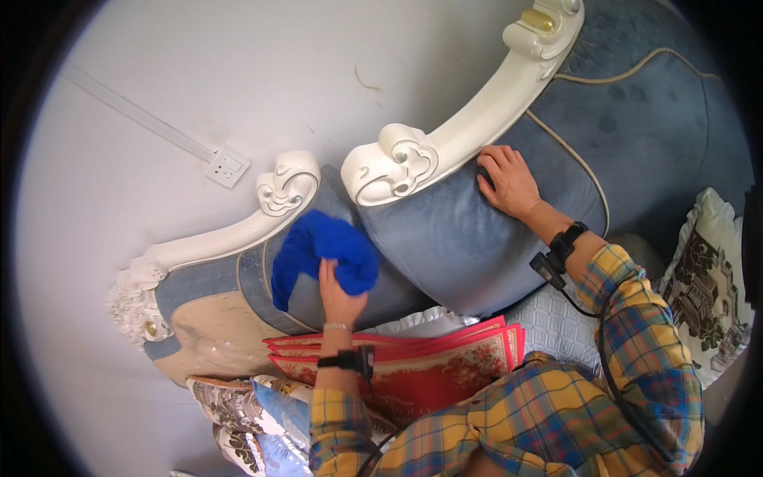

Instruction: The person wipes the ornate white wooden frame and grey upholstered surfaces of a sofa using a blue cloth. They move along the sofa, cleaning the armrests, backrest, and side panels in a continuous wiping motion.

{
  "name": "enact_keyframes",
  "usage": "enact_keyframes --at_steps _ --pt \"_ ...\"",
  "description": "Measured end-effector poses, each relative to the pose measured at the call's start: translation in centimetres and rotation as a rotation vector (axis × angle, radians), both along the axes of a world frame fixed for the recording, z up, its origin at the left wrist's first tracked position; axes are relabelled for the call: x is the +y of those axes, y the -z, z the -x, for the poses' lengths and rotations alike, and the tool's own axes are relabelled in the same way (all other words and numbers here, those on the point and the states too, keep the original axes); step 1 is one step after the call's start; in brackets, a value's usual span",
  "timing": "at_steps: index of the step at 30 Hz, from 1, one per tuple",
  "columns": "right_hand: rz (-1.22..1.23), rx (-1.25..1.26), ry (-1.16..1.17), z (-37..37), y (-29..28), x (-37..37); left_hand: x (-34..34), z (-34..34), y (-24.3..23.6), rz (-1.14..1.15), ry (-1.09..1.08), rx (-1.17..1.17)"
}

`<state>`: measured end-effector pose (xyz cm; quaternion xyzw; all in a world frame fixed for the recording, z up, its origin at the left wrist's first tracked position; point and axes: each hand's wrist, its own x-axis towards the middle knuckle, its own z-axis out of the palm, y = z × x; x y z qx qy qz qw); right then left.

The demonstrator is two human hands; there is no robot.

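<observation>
A bright blue cloth (322, 246) is bunched up in my left hand (343, 296), which presses it against the grey-blue upholstered sofa back. The cloth covers most of that hand's fingers. My right hand (509, 184) rests on the neighbouring grey-blue sofa back (461, 246), fingers apart and slightly bent. Its fingertips lie beside the white carved trim (477, 119) that runs along the top of that back. Another carved white scroll (290, 183) rises just beyond the cloth.
Several red patterned flat pieces (445, 374) are stacked against my front, below the sofa back. Printed cushions (230, 405) lie at the lower left, and another patterned cushion (707, 286) leans at the right. A wall socket (227, 166) is on the pale wall behind.
</observation>
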<state>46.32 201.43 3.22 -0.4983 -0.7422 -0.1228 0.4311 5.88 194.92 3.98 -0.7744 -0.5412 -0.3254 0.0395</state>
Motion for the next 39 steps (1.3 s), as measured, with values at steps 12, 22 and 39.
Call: enact_keyframes --at_steps 12,22,39 --pt "-0.016 0.020 -0.006 -0.2 0.5 0.2 -0.5 -10.9 -4.7 -0.230 0.104 -0.282" --pt "-0.025 0.020 -0.002 -0.1 0.6 0.1 -5.9 -19.2 4.9 0.161 0.342 0.205" --pt "0.001 0.059 -0.026 -0.1 0.3 0.1 1.3 -1.3 -11.2 -0.123 -0.438 -0.456"
